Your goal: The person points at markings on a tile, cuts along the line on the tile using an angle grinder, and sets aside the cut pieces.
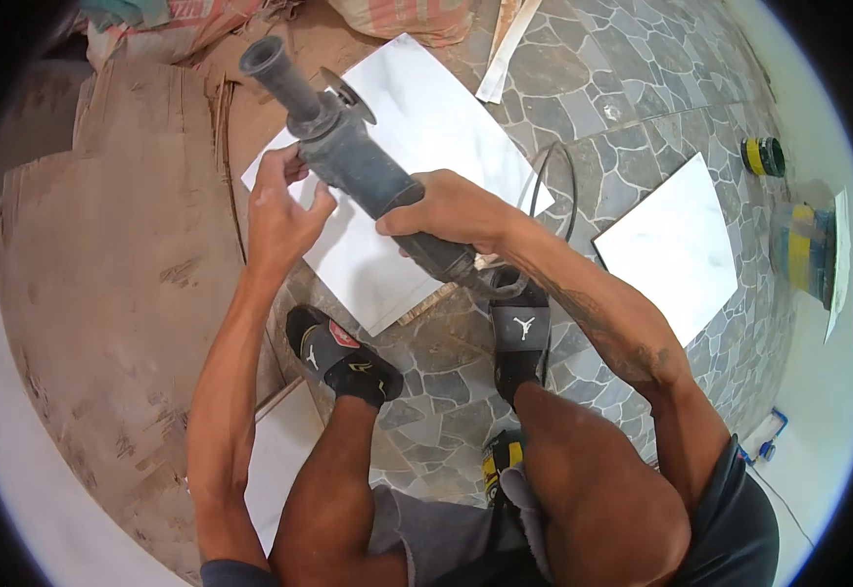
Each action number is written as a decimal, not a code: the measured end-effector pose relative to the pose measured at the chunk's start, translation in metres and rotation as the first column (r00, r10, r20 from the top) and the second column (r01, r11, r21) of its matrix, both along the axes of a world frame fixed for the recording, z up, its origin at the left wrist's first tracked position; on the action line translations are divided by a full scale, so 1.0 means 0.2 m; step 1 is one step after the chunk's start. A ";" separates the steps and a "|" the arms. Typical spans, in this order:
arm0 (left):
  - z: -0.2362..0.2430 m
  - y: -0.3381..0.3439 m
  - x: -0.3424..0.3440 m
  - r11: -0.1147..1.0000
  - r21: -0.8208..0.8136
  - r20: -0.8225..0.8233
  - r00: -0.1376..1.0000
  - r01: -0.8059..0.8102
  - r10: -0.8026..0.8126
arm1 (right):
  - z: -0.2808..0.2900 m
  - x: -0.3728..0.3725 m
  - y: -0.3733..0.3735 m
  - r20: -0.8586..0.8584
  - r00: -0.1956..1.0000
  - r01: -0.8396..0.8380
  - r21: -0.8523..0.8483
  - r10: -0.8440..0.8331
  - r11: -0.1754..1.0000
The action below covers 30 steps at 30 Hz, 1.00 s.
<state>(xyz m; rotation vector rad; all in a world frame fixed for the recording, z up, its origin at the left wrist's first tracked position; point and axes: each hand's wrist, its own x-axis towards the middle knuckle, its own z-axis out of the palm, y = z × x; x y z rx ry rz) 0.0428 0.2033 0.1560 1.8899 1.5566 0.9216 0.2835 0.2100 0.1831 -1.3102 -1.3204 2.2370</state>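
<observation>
A dark, dusty angle grinder (363,166) is held up in front of me, tilted, with its side handle (272,67) pointing up and left. Its thin cutting disc (348,96) faces the far side. My right hand (446,210) wraps round the rear of the grinder's body. Close to the grinder's head, my left hand (287,201) has its fingers curled and its thumb apart, with nothing seen in it. Below the grinder lies a large white marbled tile (416,103). The grinder's black cord (571,186) loops behind my right wrist.
Brown cardboard (113,274) covers the floor on the left. Another white tile (676,245) lies on the right over the stone-patterned floor (622,88). Sacks (402,15) stand at the back. A tape roll (762,157) and a clear container (806,249) sit near the right wall.
</observation>
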 end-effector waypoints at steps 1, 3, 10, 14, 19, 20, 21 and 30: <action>0.01 0.00 -0.01 1.000 -0.011 0.011 1.000 -0.006 0.006 | -0.01 -0.01 0.01 -0.003 1.000 0.003 -0.001 -0.003 1.000; 0.02 0.01 -0.02 0.997 -0.069 0.039 0.999 -0.022 0.025 | -0.04 -0.04 0.06 0.044 0.998 -0.037 0.036 0.035 0.999; 0.07 0.18 0.17 0.614 -0.789 0.531 0.517 0.014 0.671 | -0.16 -0.19 0.20 0.100 0.995 -0.006 0.199 -0.014 0.980; -0.13 0.30 0.22 0.617 -0.759 0.502 0.417 -0.207 0.758 | -0.22 -0.26 0.28 0.203 0.978 -0.085 0.242 0.035 0.967; -0.30 0.38 0.22 0.658 -0.710 0.523 0.438 -0.250 0.731 | -0.38 -0.30 0.28 0.312 0.949 -0.155 0.310 0.054 0.938; -0.33 0.39 0.22 0.659 -0.698 0.508 0.455 -0.279 0.731 | -0.39 -0.32 0.26 0.419 0.908 -0.143 0.314 -0.001 0.939; -0.36 0.40 0.22 0.660 -0.686 0.492 0.472 -0.307 0.731 | -0.40 -0.34 0.25 0.519 0.853 -0.132 0.320 -0.057 0.938; -0.50 0.51 0.23 0.697 -0.642 0.474 0.549 -0.319 0.688 | -0.53 -0.39 0.30 0.556 0.802 -0.009 0.375 -0.217 0.927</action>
